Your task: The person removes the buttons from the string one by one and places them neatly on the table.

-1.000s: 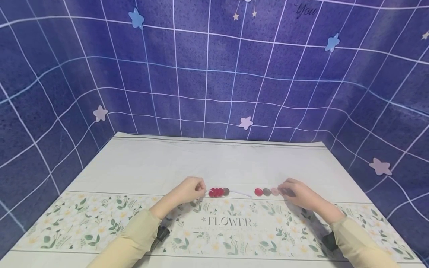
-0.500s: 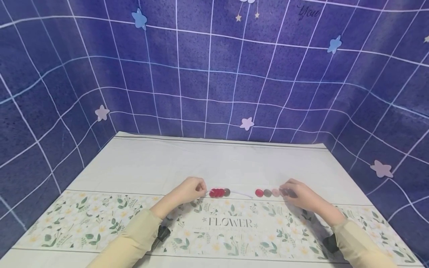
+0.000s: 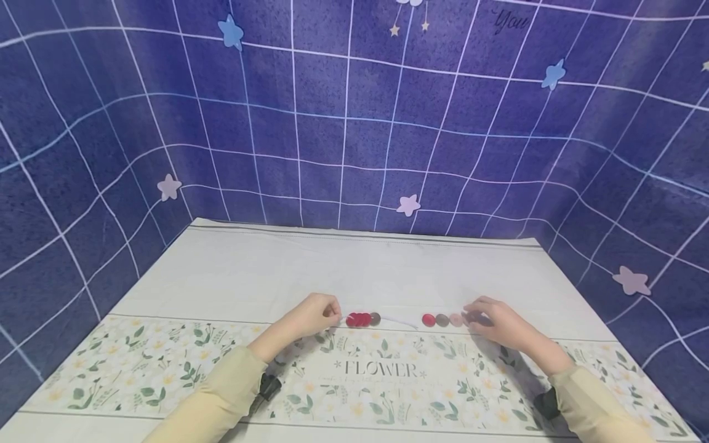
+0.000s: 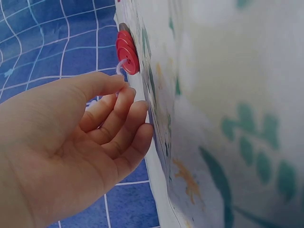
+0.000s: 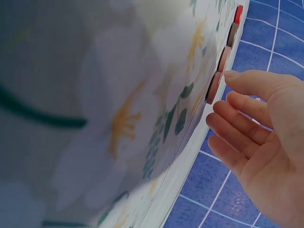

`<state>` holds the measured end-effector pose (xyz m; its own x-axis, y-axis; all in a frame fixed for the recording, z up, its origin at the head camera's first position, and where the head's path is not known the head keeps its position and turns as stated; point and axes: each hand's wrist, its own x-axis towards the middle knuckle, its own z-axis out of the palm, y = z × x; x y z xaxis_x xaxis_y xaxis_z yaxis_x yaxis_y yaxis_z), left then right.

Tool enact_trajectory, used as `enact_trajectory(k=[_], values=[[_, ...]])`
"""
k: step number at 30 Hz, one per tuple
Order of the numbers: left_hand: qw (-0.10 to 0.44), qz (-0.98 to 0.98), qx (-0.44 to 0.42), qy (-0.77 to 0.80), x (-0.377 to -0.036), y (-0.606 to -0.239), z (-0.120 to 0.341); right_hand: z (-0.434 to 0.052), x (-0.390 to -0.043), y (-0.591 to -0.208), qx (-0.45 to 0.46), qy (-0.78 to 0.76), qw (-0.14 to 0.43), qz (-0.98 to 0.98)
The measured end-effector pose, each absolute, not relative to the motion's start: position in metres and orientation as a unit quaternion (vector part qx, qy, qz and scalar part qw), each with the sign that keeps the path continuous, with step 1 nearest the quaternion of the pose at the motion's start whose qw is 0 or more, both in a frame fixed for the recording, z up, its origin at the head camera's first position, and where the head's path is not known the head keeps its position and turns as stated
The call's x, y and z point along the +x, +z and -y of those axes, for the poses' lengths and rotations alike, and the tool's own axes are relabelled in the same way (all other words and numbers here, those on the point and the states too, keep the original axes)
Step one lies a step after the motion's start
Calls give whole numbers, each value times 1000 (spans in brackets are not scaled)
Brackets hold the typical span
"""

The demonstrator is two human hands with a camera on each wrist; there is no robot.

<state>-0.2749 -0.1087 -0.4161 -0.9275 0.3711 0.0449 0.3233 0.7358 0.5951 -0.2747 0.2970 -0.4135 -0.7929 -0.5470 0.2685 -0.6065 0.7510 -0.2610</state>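
My left hand pinches one end of a white cord between thumb and forefinger. The cord passes through overlapping red buttons and a dark grey-brown button, and its other end lies loose to the right. Farther right, a row of loose buttons lies on the cloth: a red button, a brownish button and a pink button, plus another pinkish button at my fingers. My right hand has its thumb and fingers loosely bent, thumb tip right at that last button's edge.
A white tablecloth with a floral band and the word FLOWER covers the table. Blue cloth walls with white grid lines and star shapes enclose it on three sides. A dark band sits at the left wrist.
The head view shifts very slightly between the first two frames. Both hands, the cord and the buttons keep their places.
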Motion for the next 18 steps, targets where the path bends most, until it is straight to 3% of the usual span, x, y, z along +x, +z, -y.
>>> enact_trajectory(k=[18], values=[[38, -930, 197, 308, -274, -415, 108, -286, -273, -408, 303, 189, 86, 930]])
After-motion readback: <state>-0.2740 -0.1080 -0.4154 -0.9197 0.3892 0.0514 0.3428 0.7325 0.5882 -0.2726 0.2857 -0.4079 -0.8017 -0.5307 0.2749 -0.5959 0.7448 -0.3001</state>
